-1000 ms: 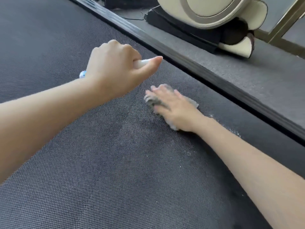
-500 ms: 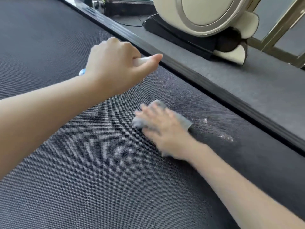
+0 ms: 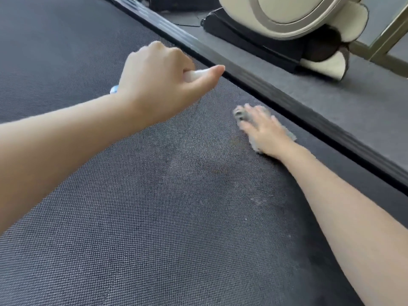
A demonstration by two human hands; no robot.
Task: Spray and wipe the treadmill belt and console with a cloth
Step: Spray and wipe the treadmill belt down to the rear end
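The fingers [image 3: 254,112] of the right hand [image 3: 265,131] are lying straight and slightly spread, pressing flat on a grey cloth [image 3: 290,135] that is showing only as a fringe around the palm and fingertips. Motion blur is smearing them, so I judge the hand is sweeping rather than resting. Spreading the fingers this way is putting pressure across the whole pad of fabric. The cloth is sitting on the treadmill belt [image 3: 143,228], near its right edge and just beside the dark side rail [image 3: 271,93], probably because spray is lying along that strip. A duller damp patch with a few whitish specks [image 3: 260,200] is showing on the belt nearer the camera, beside the right forearm, seemingly not yet wiped. The left hand [image 3: 163,85] is hovering above the belt, its fingers [image 3: 154,50] curling around the white neck of a spray bottle [image 3: 195,74], thumb lying along it. Holding it aloft is leaving the nozzle ready and the bottle off the wet surface, though I cannot tell whether a finger is on the trigger. Beyond the rail, a cream-coloured machine [image 3: 298,21] is standing on grey floor matting [image 3: 364,111]. The console is not appearing in view.
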